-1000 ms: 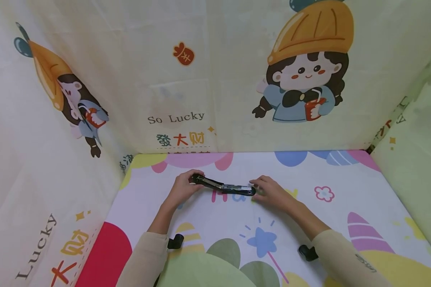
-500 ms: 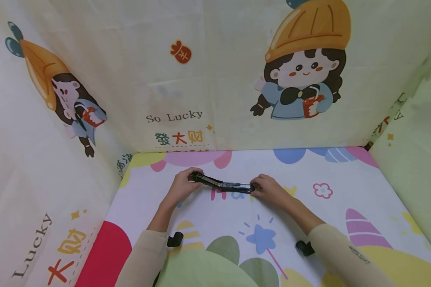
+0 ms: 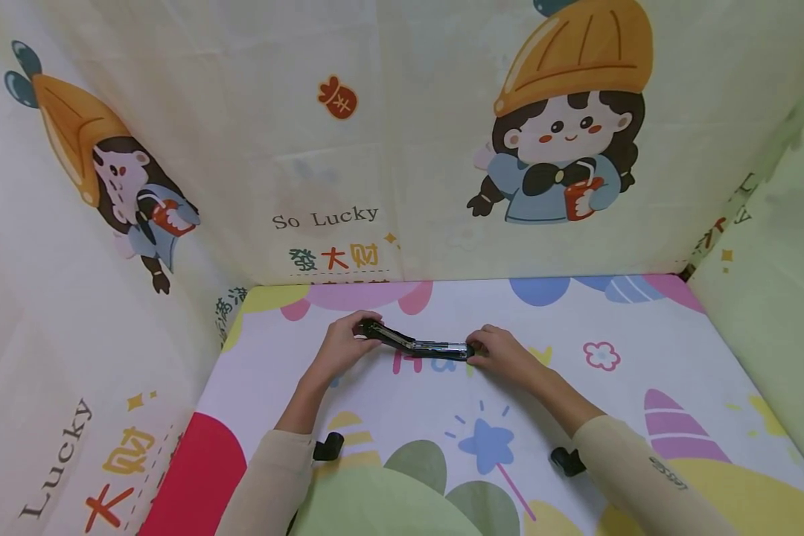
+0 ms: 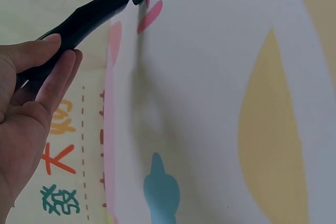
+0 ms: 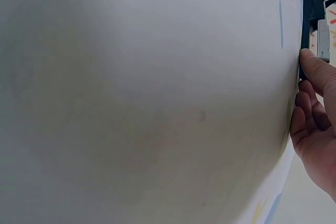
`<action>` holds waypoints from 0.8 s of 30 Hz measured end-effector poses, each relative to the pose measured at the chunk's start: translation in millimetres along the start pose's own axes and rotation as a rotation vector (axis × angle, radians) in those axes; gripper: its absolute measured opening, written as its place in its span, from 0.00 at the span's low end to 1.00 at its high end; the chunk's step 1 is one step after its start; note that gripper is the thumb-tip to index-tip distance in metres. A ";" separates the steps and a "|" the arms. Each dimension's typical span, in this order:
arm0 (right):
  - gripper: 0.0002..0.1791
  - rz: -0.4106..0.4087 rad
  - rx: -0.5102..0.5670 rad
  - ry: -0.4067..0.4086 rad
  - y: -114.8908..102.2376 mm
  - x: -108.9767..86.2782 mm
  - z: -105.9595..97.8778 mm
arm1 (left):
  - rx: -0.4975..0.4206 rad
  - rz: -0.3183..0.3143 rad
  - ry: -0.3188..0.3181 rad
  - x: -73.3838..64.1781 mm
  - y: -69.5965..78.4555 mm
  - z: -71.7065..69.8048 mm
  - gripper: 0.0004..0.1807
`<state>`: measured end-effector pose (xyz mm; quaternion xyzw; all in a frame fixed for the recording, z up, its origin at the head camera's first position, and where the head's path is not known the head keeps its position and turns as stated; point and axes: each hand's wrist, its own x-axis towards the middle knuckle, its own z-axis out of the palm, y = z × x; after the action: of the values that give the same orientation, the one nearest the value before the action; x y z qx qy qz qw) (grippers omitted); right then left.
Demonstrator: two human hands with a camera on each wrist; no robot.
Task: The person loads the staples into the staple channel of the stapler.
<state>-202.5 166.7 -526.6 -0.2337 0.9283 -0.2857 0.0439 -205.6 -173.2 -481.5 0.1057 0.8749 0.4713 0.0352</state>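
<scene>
A black stapler (image 3: pixel 412 347), opened out wide with its metal staple channel showing, spans the gap between both hands over the printed letters. My left hand (image 3: pixel 344 341) grips its raised arm at the left end. The left wrist view shows the thumb and fingers of this hand (image 4: pixel 26 93) on either side of the dark stapler arm (image 4: pixel 92 17). At the other end, my right hand (image 3: pixel 505 353) pinches the tip of the lower part. In the right wrist view, the right thumb (image 5: pixel 315 69) lies on the end of the stapler base (image 5: pixel 306 30), which is low against the tabletop.
The table (image 3: pixel 549 417) wears a white cloth with colourful prints. Cream printed fabric walls (image 3: pixel 442 164) close it in at the back, left and right. Black camera mounts (image 3: pixel 328 447) sit by both wrists.
My right fingers have closed on the right end of the stapler, which they only neared one second ago. The left hand keeps its grip; the head view has shifted slightly.
</scene>
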 end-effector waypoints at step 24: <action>0.17 0.008 0.028 0.001 -2.3 -0.1 -0.1 | -0.046 0.096 -0.029 7.0 31.2 18.4 0.23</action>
<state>-201.4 165.2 -525.3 -0.2292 0.9253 -0.2984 0.0477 -204.8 -140.0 -465.5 0.1536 0.8571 0.4910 0.0274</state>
